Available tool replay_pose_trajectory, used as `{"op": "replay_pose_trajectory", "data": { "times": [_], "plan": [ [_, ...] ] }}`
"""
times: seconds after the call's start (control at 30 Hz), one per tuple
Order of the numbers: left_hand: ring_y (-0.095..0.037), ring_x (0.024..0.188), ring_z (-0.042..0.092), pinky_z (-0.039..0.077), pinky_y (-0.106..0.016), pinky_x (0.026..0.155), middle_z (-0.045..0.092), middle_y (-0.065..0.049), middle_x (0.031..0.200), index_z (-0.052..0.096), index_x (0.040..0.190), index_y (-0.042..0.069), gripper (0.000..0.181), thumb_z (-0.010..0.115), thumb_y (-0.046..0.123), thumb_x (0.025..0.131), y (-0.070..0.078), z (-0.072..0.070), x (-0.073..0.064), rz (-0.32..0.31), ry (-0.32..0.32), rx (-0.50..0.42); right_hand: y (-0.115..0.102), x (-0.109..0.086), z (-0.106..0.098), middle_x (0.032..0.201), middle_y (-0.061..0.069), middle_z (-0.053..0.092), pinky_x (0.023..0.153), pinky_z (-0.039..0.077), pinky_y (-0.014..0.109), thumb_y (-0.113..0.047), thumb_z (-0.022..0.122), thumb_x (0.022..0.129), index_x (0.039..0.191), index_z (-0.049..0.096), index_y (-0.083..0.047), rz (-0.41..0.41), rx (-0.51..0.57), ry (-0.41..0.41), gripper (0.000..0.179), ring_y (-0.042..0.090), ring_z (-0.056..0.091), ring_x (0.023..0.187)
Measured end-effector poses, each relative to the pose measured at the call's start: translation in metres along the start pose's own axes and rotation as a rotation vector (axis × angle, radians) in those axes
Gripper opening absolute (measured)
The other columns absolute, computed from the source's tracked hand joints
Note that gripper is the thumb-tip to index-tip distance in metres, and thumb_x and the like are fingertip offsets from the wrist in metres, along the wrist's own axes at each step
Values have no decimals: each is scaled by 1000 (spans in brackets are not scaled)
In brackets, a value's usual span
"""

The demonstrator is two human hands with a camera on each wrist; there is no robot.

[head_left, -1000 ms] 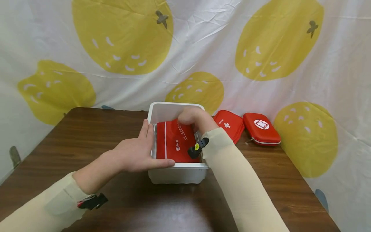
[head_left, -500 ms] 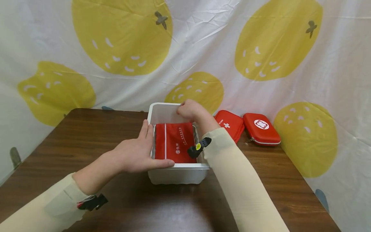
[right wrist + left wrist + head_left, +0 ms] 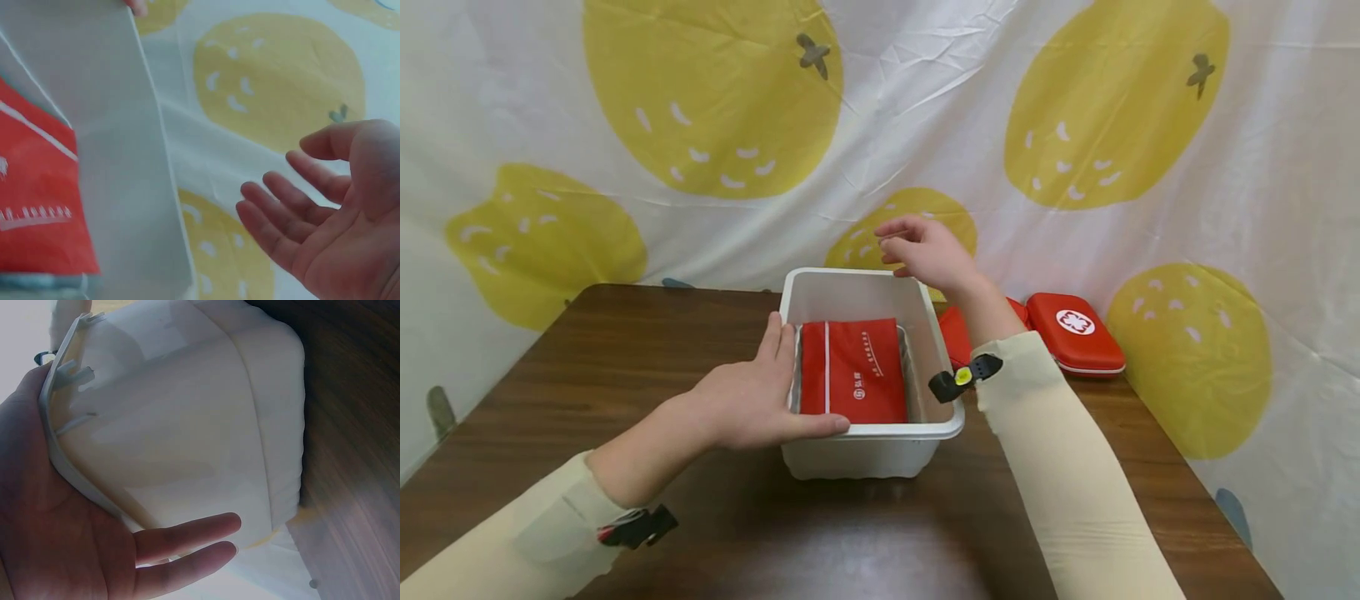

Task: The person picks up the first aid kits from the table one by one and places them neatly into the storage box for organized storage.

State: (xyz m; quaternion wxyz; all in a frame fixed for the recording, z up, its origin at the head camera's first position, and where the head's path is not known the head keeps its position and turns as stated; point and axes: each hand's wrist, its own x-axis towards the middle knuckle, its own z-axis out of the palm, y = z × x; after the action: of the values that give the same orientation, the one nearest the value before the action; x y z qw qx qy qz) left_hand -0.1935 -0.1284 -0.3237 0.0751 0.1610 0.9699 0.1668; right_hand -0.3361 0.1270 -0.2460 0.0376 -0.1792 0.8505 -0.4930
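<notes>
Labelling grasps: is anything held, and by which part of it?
Nothing is clasped. The left grip rests, straight-fingered, against the white bin at its near-left rim corner; the right grip is empty.

My right arm (image 3: 1060, 450) partly hides the red pouch (image 3: 955, 335) beside the white bin (image 3: 859, 457); the packet (image 3: 848, 358) inside bears some unreadably small print (image 3: 874, 353).

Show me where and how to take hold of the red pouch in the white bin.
Probably pinch the red pouch by its right edge, reaching down from above. It lies printed face up, a gap shows between that edge and the right wall of the white bin, and the left hand occupies the left rim.
</notes>
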Motion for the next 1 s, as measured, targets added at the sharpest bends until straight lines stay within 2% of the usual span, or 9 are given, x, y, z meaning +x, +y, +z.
{"op": "replay_pose_trajectory", "data": {
  "times": [0.1,0.23,0.37,0.5,0.63,0.77,1.0],
  "plan": [
    [-33,103,76,63,-42,75,1,-28,183,6,175,-1,145,62,93,81,-2,1,0,0,3,8,4,-4,-15,144,16,66,111,56,51,-19,58,111,144,65,-5,-37,18,32,36,33,68,128],
    [-35,100,77,62,-44,75,0,-30,183,7,174,-4,144,61,93,83,-3,2,1,5,15,26,16,-9,-35,146,18,64,113,54,52,-19,56,111,146,63,-2,-40,-3,59,39,33,66,128],
    [-33,95,77,61,-43,74,-1,-30,182,7,174,-5,143,61,92,83,-3,2,2,9,19,32,40,-12,-53,145,22,62,112,54,48,-18,54,111,148,62,1,-7,-70,85,42,34,63,128],
    [-32,94,77,61,-42,73,-1,-30,183,7,174,-5,143,61,92,83,-4,3,3,10,18,28,73,-14,-66,145,27,63,110,50,47,-19,54,111,149,61,1,33,-185,94,44,39,62,131],
    [-32,95,77,61,-42,72,0,-30,183,7,174,-5,142,62,91,84,-4,3,4,17,21,31,108,-16,-73,151,28,62,118,46,54,-22,55,111,151,60,1,73,-291,84,46,44,60,138],
    [-32,95,77,61,-41,71,0,-30,182,8,173,-6,142,62,91,84,-4,4,5,24,25,35,139,-19,-76,154,29,60,120,45,58,-22,55,110,152,58,1,119,-397,59,49,46,61,133],
    [-31,94,76,60,-40,70,-1,-30,183,9,173,-6,141,62,90,84,-4,3,6,23,23,35,174,-20,-71,146,28,65,117,47,59,-27,61,108,151,60,1,170,-575,3,51,46,61,131]
  ]
}}
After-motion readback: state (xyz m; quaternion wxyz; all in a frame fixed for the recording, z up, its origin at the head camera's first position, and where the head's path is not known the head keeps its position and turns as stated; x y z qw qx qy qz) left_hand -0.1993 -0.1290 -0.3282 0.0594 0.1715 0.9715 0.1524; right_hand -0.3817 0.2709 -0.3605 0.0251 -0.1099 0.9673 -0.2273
